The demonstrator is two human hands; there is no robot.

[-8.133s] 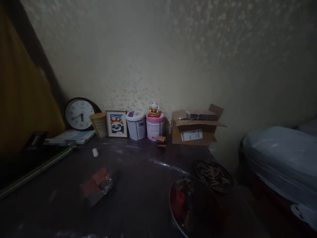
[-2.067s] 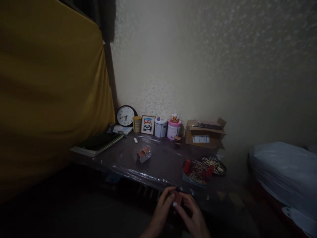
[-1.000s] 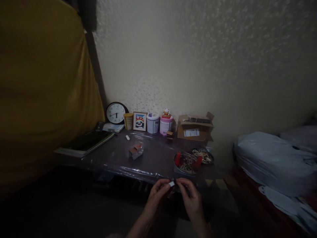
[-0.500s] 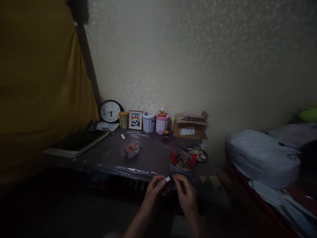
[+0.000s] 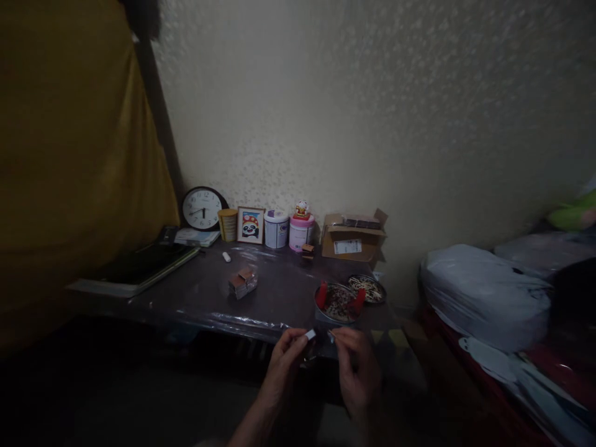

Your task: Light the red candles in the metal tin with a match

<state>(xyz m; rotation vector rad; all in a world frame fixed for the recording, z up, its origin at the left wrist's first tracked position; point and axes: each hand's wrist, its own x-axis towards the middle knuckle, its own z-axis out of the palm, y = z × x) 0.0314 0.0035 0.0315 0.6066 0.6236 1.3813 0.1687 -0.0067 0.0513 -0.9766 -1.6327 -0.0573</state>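
Note:
My left hand (image 5: pixel 285 355) pinches a small white-sided matchbox (image 5: pixel 310 334) between thumb and fingers, close to the table's front edge. Just to its right, the fingertips of my right hand (image 5: pixel 356 363) are closed on a thin matchstick (image 5: pixel 332 334), with a faint bluish blur at its tip. The two hands are a short gap apart. Beyond them stands a round tin (image 5: pixel 339 303) of dark and pale bits with red pieces at its rim. Behind it, another round dish (image 5: pixel 367 289) holds many matchsticks. A clear-wrapped pack of matchboxes (image 5: pixel 243 283) lies left of centre.
Along the wall stand a clock (image 5: pixel 203 208), a yellow cup (image 5: pixel 228 225), a panda picture (image 5: pixel 251 225), two lidded tubs (image 5: pixel 276 230) and an open cardboard box (image 5: pixel 352 239). A dark flat case (image 5: pixel 144 266) lies left; plastic bags (image 5: pixel 484 298) are piled at right.
My right hand has drawn away rightward from the matchbox, widening the gap, and the matchstick now shows in its fingers. The view has shifted slightly.

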